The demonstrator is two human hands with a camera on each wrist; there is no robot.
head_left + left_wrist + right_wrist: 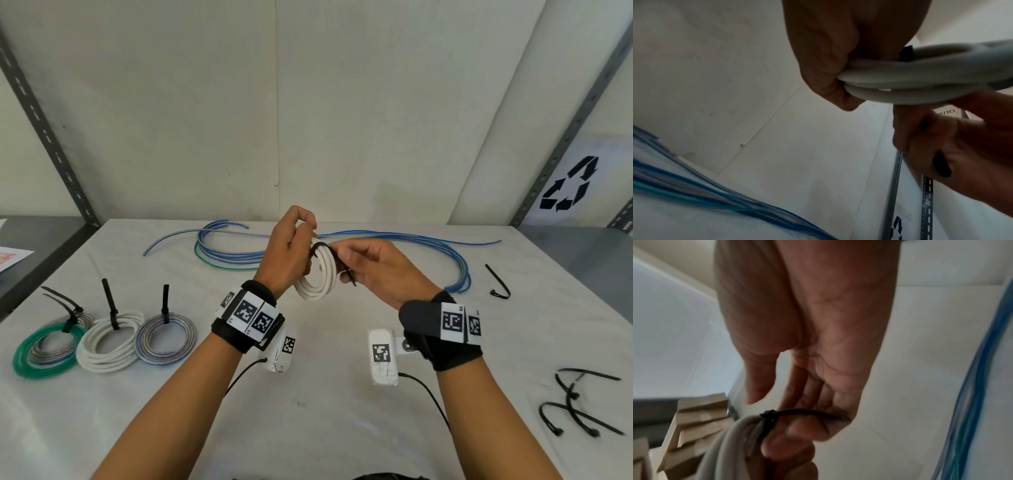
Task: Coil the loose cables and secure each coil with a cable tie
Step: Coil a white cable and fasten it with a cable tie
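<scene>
My left hand point(291, 246) holds a white cable coil point(320, 274) up above the table, fingers curled round its top point(890, 81). A black cable tie point(337, 262) is looped round the coil. My right hand point(371, 270) pinches the tie's tail beside the coil; in the right wrist view the tie point(797, 413) runs from the coil point(731, 443) across its fingers. Loose blue and green cables point(359, 240) lie along the table's back. Three tied coils sit at the left: green point(44, 353), white point(109, 342), blue-grey point(166, 339).
Spare black cable ties point(579, 407) lie at the right front of the white table point(325, 411), and one more tie point(498, 282) sits at the right back. Metal shelf uprights point(51, 137) stand at both sides. A recycling sign point(568, 185) hangs at the right.
</scene>
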